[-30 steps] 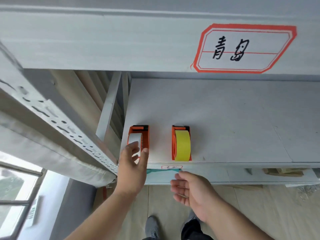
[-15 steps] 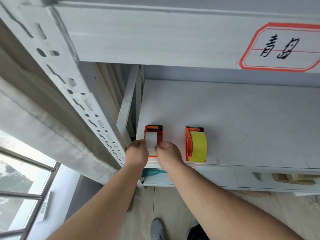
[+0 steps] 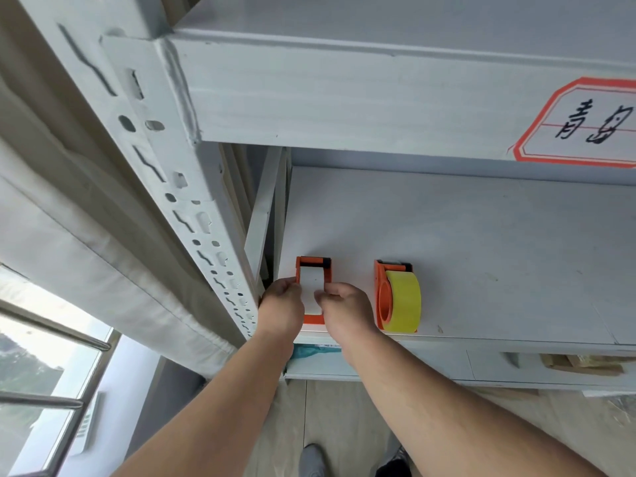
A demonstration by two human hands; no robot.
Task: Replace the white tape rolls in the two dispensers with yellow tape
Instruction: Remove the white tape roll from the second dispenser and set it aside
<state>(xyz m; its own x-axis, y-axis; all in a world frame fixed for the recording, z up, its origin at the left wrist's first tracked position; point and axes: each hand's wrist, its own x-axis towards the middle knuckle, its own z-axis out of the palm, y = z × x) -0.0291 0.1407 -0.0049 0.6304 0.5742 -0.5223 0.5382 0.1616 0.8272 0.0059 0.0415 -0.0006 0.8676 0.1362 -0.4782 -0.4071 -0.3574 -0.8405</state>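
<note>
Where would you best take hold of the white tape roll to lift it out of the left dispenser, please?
Probably pinch the white tape roll by its curved top face, coming from above: the left dispenser has orange walls along its flanks, but its top is open. Both the left hand and right hand already grip there.

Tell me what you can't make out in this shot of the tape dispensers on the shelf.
Head view only:
- Lower half of the white tape roll and the sides of its orange dispenser: covered by the left hand and right hand.
- Both hands' fingertips: curled out of sight.
- Red-bordered label: cut by the right edge.
- Items on the lower shelf: hidden under the board.
</note>
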